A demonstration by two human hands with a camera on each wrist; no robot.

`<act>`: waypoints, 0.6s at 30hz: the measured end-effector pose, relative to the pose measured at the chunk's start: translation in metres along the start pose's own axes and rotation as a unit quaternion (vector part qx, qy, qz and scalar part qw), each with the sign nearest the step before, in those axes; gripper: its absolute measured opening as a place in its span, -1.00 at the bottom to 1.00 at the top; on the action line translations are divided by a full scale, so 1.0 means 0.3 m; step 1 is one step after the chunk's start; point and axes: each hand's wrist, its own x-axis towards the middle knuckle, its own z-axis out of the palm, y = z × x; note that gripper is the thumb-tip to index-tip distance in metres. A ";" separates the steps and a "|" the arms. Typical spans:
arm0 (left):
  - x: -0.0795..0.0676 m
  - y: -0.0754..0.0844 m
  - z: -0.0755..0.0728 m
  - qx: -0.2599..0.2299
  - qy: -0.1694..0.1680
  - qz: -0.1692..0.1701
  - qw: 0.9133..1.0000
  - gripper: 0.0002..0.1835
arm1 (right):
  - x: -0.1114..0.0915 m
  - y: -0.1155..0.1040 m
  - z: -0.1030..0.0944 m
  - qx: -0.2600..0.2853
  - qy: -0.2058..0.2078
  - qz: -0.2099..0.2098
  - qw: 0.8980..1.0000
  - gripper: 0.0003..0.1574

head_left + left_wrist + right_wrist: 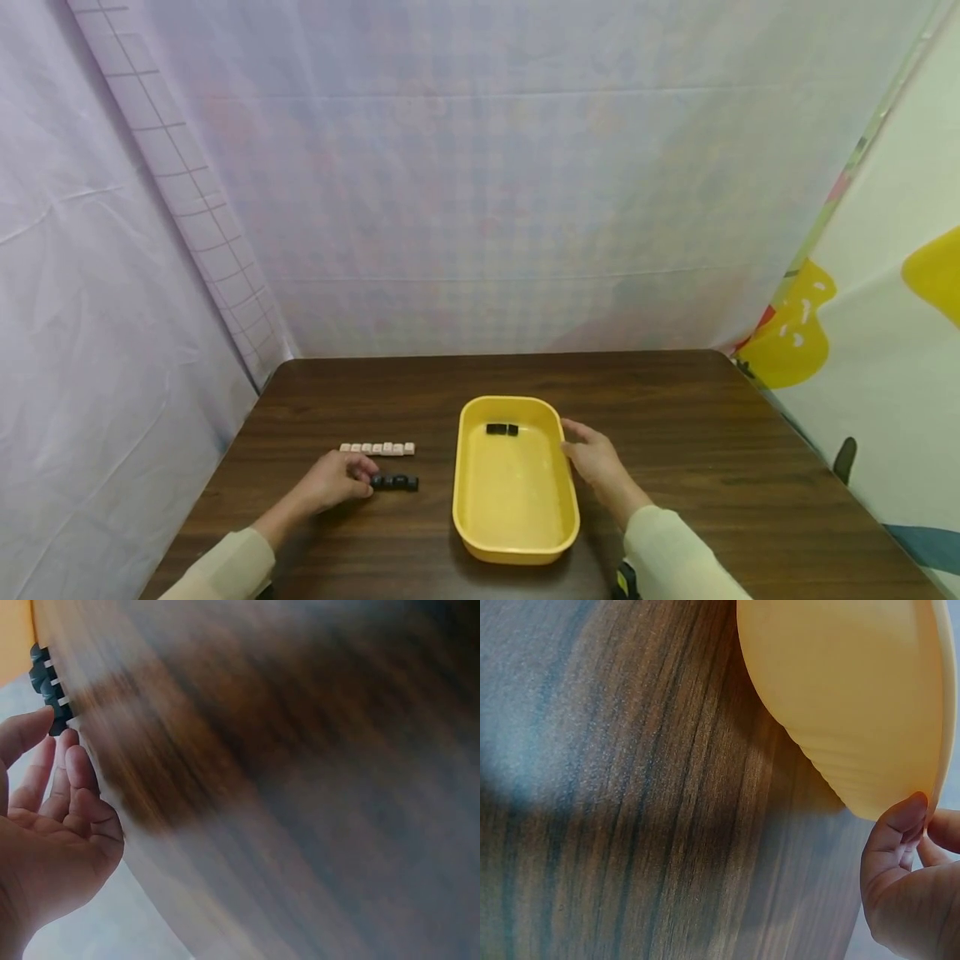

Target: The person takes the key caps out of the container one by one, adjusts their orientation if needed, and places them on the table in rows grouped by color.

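My left hand [335, 483] is at the left end of a short row of black keycaps [397, 482] on the table. In the left wrist view, the thumb and fingertips [71, 739] pinch the end piece of that row of black keycaps [51, 686]. Just behind it lies a row of white keycaps [377, 448]. A yellow tray [459, 483] stands to the right, with a few black keycaps [502, 429] at its far end. My right hand [596, 458] holds the tray's right side by the rim, also seen in the right wrist view, where fingers pinch the yellow wall [870, 712].
The dark wood table [675, 433] carries all these things. A pale curtain [510, 183] hangs behind its far edge, with white cloth [97, 292] on the left and a printed cloth [885, 358] on the right.
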 end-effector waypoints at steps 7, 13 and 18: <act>0.004 0.020 -0.013 0.022 0.030 0.000 0.999 -0.76 | 0.003 0.001 0.004 -0.001 -0.003 0.001 1.000 -0.41; 0.042 0.088 -0.011 0.037 0.046 0.022 0.998 -0.78 | 0.003 0.001 0.002 -0.005 -0.001 0.010 1.000 -0.39; 0.103 0.168 0.032 0.035 0.038 0.037 0.998 -0.77 | 0.000 0.002 0.000 -0.004 -0.001 0.008 1.000 -0.40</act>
